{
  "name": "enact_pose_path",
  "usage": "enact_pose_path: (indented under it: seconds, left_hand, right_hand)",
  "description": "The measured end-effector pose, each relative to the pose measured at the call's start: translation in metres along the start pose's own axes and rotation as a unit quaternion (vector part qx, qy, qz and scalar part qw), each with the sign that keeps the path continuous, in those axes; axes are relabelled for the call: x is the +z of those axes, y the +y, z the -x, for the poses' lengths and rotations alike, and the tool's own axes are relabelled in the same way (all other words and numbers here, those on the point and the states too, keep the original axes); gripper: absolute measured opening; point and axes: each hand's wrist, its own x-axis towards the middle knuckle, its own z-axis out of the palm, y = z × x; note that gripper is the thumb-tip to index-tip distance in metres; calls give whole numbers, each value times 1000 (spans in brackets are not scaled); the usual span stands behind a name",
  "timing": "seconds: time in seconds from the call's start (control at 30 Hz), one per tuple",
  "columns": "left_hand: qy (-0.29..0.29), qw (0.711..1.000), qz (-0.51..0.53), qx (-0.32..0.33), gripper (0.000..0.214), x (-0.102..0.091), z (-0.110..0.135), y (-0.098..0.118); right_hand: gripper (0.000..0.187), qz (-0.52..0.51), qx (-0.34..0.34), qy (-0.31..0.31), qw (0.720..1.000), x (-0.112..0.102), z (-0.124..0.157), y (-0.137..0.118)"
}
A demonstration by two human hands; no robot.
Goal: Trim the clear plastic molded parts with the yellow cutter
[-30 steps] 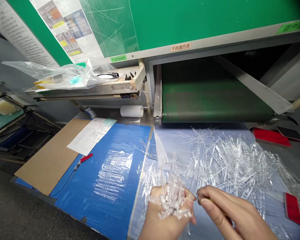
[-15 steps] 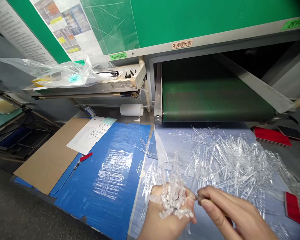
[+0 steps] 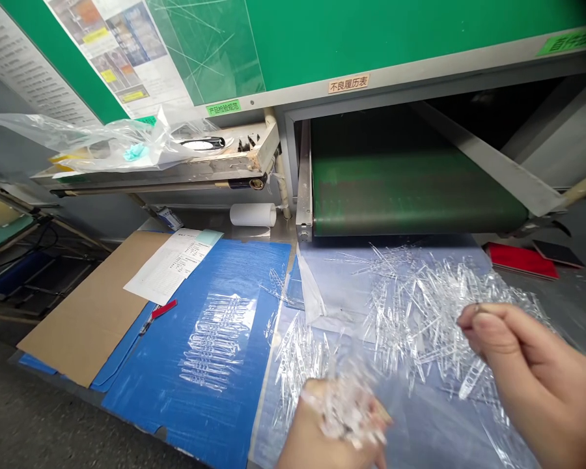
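A bunch of thin clear plastic pieces (image 3: 346,404) is gripped in my left hand (image 3: 317,430) at the lower middle, its ends blurred by motion. Over the right side of a large loose pile of clear plastic pieces (image 3: 430,306), my right hand (image 3: 532,365) is closed with thumb and index finger pressed together. A small dark bit shows at its fingertips, but what it holds is mostly hidden. Just below those fingers is one wider clear piece (image 3: 471,379). Beside my left hand lies a smaller heap of clear pieces (image 3: 297,358).
On the blue sheet (image 3: 146,384) at left, clear pieces lie in a neat row (image 3: 217,342). Near it are a red-handled tool (image 3: 163,309), a paper form (image 3: 168,270) and cardboard (image 3: 88,312). A green conveyor belt (image 3: 410,189) ends behind the pile. Red pads (image 3: 520,260) lie at right.
My right hand has moved right and up, away from my left hand, to above the pile. The bunch in my left hand has tipped and blurred. The view has shifted slightly.
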Motion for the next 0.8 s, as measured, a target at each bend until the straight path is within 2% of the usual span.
enact_pose_path:
  seconds: [0.07,0.13,0.2,0.27,0.4,0.53,0.63,0.7,0.73,0.77,0.8]
  left_hand:
    - [2,1000,-5,-11,33,0,-1,-1]
    - [0,1000,-14,-17,33,1,-3,-1]
    - [-7,1000,-21,-18,32,2,-5,0]
    - [-19,999,-24,-16,31,3,-7,1]
    - [-30,999,-10,-15,30,5,-11,-2]
    - [-19,1000,-3,-18,36,7,-14,-8]
    - [12,1000,8,-11,41,5,-19,-12]
    - [21,1000,6,-7,37,1,-22,-13]
    - [23,1000,4,-9,34,-1,-23,-14]
    - [21,1000,1,-10,33,-2,-24,-15]
    - [14,1000,-1,-10,31,-4,-25,-16]
  right_hand:
    - [18,-18,-16,-73,997,0,2,-2]
    - [21,-62,-34,-171,983,6,9,-12]
    - [28,-106,-14,-224,969,14,17,-23]
    - [34,-150,26,-240,959,20,22,-29]
    - [33,-219,94,-269,933,24,26,-32]
    - [33,-209,114,-248,939,14,23,-29]
    - [34,-149,123,-200,961,-6,19,1]
    - [35,-44,111,-178,977,-24,23,41]
    - [35,28,84,-179,980,-32,27,64]
    - [34,105,66,-157,980,-40,33,88]
    - [32,140,74,-117,980,-47,39,109]
